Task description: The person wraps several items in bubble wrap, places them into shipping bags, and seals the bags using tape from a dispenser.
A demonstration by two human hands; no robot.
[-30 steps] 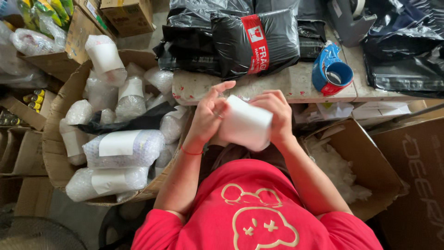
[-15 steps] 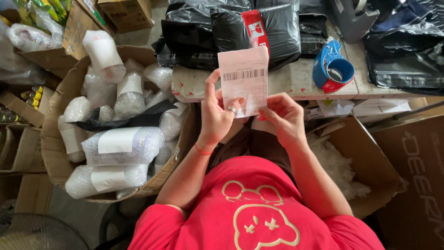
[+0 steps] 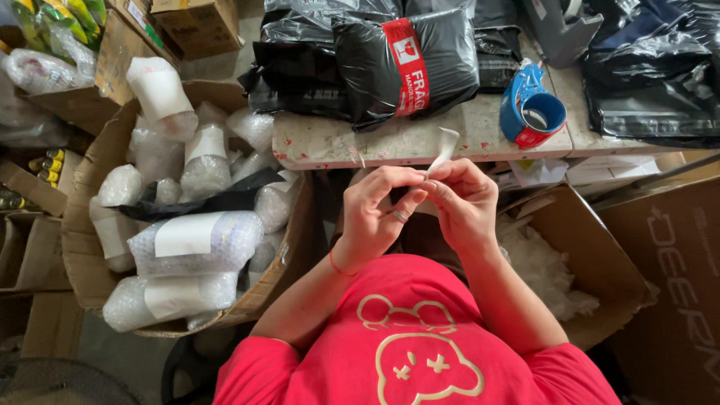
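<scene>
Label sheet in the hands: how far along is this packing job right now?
Done: bubble-wrapped bottles with white labels fill the cardboard box. In hand: left hand and right hand pinch a white label sheet seen edge-on. Left: the label is stuck to nothing yet.

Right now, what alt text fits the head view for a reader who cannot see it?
Both hands, left hand and right hand, pinch a white paper strip in front of a red shirt. A box of bubble-wrapped rolls sits to the left; black bags and a blue tape dispenser lie on the table.

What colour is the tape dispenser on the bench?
Blue with a red part, tape dispenser; head view shows it best.
</scene>
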